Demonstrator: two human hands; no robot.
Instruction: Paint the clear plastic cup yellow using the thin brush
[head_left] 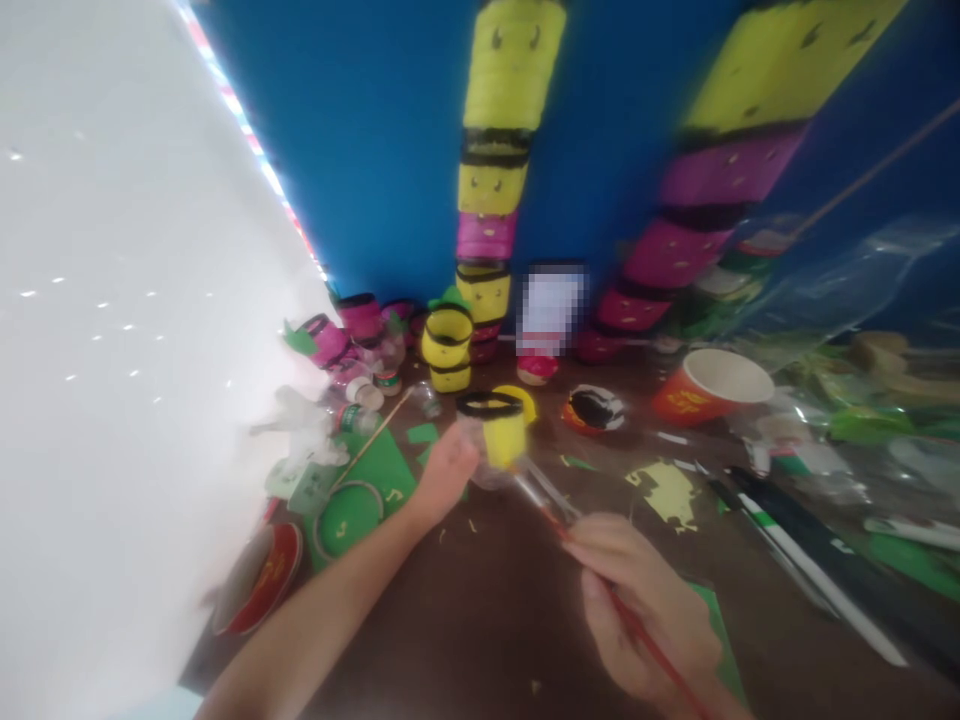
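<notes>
My left hand (450,465) is closed round the side of a clear plastic cup (504,440), which has a black rim and yellow paint on part of its wall. In my right hand (645,600) is a paintbrush (637,625) with a red handle. Its tip meets or nearly meets the cup's lower yellow part; blur hides the exact contact. Just behind the cup lies a round yellow thing (525,402), partly covered by it. A small red bowl (594,408) with black paint inside stands to the right of the cup.
Painted yellow cups (448,345) and pink cups (324,340) stand at the back left. Green sheets (382,465) and a tape ring (322,530) lie left. On the right are an orange paper cup (712,385), yellow paper scraps (667,492), a white marker (817,580) and plastic bottles.
</notes>
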